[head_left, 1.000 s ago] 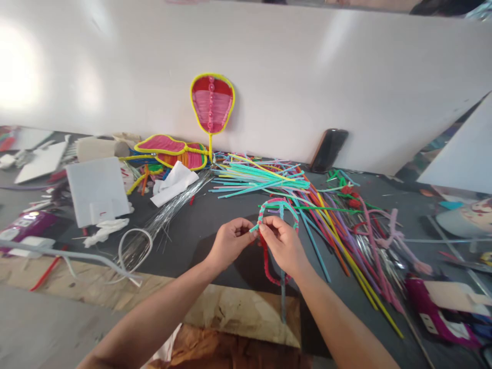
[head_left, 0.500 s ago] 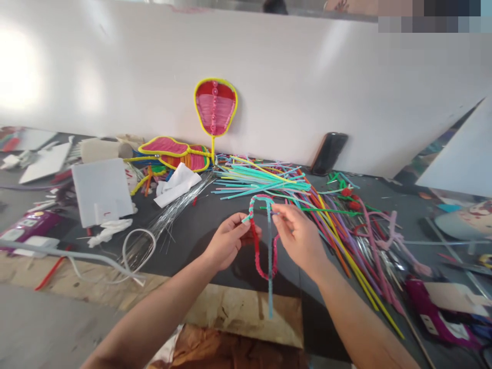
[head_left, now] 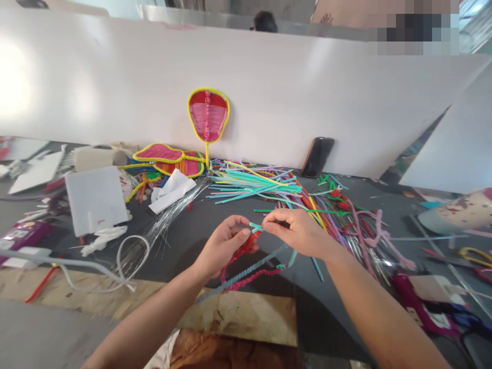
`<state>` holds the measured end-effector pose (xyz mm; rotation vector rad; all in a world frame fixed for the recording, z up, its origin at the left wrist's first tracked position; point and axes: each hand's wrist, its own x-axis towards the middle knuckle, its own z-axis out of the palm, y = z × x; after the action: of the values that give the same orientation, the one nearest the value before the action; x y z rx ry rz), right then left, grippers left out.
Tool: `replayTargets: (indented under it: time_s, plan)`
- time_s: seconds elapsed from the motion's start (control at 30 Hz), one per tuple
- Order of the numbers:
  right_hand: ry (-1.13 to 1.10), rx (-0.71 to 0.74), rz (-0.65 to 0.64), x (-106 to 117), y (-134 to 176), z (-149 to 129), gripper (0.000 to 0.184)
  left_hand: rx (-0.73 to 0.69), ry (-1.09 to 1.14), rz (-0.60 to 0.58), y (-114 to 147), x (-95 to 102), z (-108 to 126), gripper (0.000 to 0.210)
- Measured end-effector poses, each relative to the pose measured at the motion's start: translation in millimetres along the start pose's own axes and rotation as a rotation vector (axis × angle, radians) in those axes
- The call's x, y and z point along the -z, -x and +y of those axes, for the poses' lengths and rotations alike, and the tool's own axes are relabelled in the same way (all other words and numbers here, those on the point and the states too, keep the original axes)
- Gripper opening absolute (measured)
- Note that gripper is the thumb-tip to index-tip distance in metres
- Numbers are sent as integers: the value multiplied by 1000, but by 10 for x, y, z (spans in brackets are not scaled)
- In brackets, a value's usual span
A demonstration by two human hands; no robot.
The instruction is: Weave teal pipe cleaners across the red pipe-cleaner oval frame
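Pinching a fuzzy red-and-turquoise loop [head_left: 265,274] near the front edge of the bench [head_left: 192,230], the left hand [head_left: 221,246] grips its red stretch [head_left: 243,250], the right hand [head_left: 298,231] its turquoise tip [head_left: 254,226].

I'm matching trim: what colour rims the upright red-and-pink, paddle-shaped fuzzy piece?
Yellow rim, clearest in the head view.

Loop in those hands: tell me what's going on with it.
A person is working bare-handed on a red and turquoise loop. The left hand grips its red part, while the right hand pinches near a turquoise tip. A blue stem runs across the loop. Beyond the hands, a bundle of stems lies on the table, and a phone leans against the white board.
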<state>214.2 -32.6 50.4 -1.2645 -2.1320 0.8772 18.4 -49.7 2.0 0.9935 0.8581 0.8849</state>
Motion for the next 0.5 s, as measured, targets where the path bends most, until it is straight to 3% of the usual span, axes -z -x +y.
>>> replayTargets:
  time_s: [0.1, 0.23, 0.37, 0.5]
  plan:
    - [-18, -103, 59, 18, 62, 18, 26, -284, -457, 203, 47, -14, 74, 17]
    - [-58, -130, 101, 18, 60, -4, 29, -537, -900, 178, 79, -52, 117, 20]
    - [-80, -128, 127, -4, 29, -44, 30, -606, -1097, 199, 37, -94, 90, 24]
    - [-73, -106, 130, -8, 18, -65, 26, -508, -1126, 232, -11, -144, 139, 19]
